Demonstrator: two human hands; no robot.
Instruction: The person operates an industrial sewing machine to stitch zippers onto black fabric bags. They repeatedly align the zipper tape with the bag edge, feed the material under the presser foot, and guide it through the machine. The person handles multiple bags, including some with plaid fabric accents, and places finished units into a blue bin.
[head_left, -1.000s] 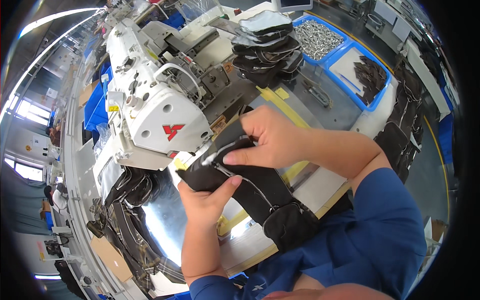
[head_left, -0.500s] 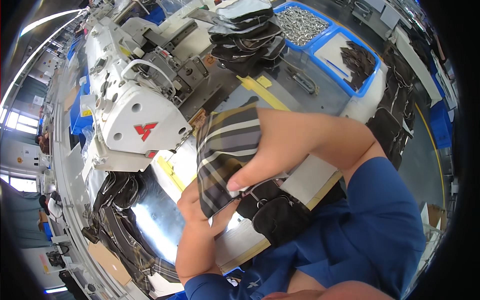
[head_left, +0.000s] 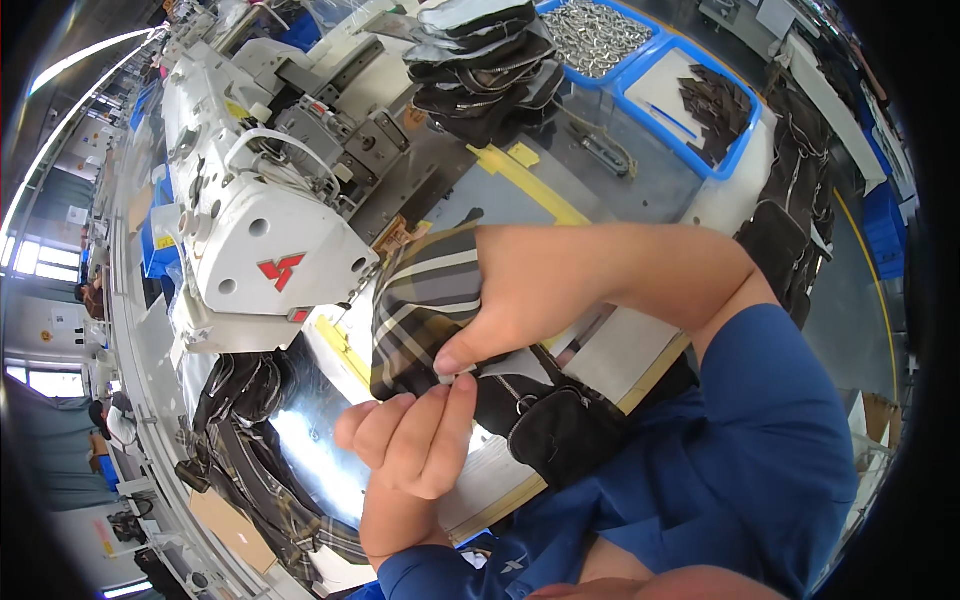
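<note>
So in the head view, we've got both hands together at the lower edge of a plaid fabric piece [head_left: 428,275]. Our right hand [head_left: 530,285] is clamped over its right side, thumb pressed down near that edge. Our left hand [head_left: 415,440] sits just below, fingers curled and tips right up against the right thumb; we can't tell if they're pinching anything.

The piece lies up and to the left of the right hand and above the left one, long axis slanting from upper right to lower left, so the right hand is the nearer. The white sewing machine [head_left: 285,235] is just beyond its left side, and a black pouch [head_left: 565,440] hangs by the table edge, right of our left hand.
</note>
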